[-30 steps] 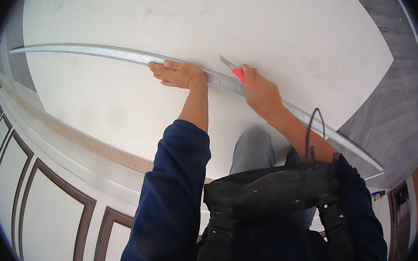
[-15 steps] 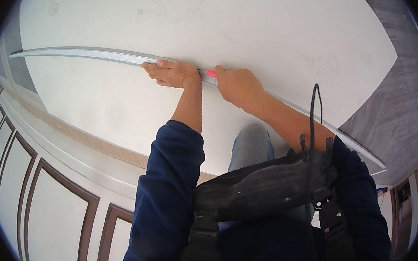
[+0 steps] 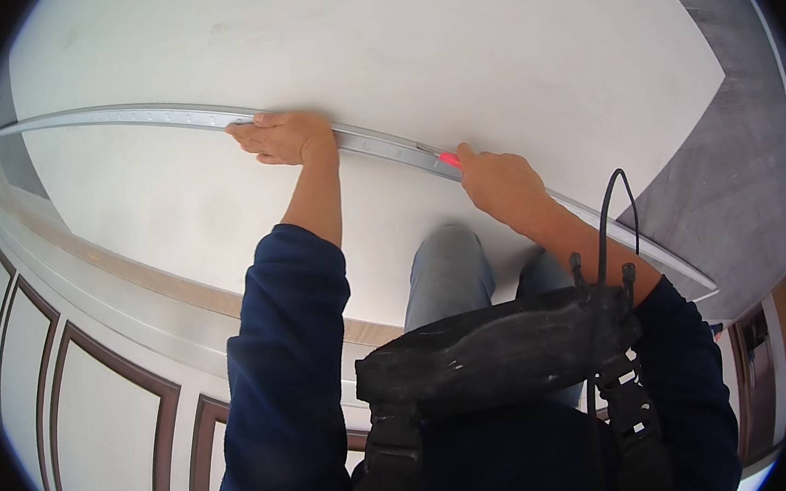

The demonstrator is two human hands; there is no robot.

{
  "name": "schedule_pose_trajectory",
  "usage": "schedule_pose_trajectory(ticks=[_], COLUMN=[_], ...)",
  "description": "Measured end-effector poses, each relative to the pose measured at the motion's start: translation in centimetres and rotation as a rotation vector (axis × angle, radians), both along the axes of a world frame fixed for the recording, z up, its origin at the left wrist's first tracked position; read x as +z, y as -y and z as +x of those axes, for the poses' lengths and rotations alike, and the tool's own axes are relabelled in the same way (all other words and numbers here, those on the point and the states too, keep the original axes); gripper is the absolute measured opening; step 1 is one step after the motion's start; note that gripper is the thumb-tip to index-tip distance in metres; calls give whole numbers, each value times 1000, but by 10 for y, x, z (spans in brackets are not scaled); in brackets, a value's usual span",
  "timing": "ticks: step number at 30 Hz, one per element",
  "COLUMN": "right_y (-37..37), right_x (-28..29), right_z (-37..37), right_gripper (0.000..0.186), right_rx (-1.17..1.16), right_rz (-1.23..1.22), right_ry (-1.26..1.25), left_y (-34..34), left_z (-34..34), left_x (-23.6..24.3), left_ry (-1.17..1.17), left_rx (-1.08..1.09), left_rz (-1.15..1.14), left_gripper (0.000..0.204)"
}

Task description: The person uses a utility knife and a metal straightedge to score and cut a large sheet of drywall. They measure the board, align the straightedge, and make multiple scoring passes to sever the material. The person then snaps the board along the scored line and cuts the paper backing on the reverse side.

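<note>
Left hand (image 3: 285, 139) pins straightedge (image 3: 124, 118); right hand (image 3: 497, 182) holds cutter (image 3: 448, 159) against its edge.

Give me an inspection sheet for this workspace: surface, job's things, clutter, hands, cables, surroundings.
Surface: large white board, lying flat, faint smudges.
Job's things: long metal straightedge laid across the board; red-tipped tool, only its tip showing.
Clutter: nothing seen.
Hands: left hand pressed flat on the straightedge; right hand closed around the red-tipped tool, against the straightedge.
Cables: black cable looping up from the black chest pack.
Surroundings: panelled wall with dark trim on the left; grey floor on the right.
</note>
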State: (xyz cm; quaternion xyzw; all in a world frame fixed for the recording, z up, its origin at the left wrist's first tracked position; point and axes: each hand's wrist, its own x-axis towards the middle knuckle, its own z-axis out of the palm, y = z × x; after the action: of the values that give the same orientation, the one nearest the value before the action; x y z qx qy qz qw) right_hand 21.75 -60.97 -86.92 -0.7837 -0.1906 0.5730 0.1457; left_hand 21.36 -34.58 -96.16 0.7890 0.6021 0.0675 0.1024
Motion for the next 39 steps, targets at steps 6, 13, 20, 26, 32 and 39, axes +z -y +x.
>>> schedule_pose_trajectory(ticks=[6, 13, 20, 26, 32, 39], right_y=[39, 96, 147, 182, 219, 239], right_x=[-2, 1, 9, 13, 10, 9], right_z=[-17, -38, -52, -61, -76, -86], right_gripper=[17, 19, 18, 20, 20, 22], right_rx=[35, -1, -5, -16, -39, -4], right_rz=[-34, -82, -132, -181, -186, -238], right_ry=[88, 76, 80, 43, 69, 74], left_y=[-4, 8, 7, 9, 4, 18], left_z=[-2, 10, 12, 13, 9, 22], left_x=[-5, 10, 13, 15, 8, 23], left_ry=[-18, -48, -88, -116, -141, -206], left_rx=[14, 60, 75, 76, 79, 160], left_rz=[-4, -25, -82, -46, -20, -70], left_gripper=[58, 55, 53, 39, 29, 29])
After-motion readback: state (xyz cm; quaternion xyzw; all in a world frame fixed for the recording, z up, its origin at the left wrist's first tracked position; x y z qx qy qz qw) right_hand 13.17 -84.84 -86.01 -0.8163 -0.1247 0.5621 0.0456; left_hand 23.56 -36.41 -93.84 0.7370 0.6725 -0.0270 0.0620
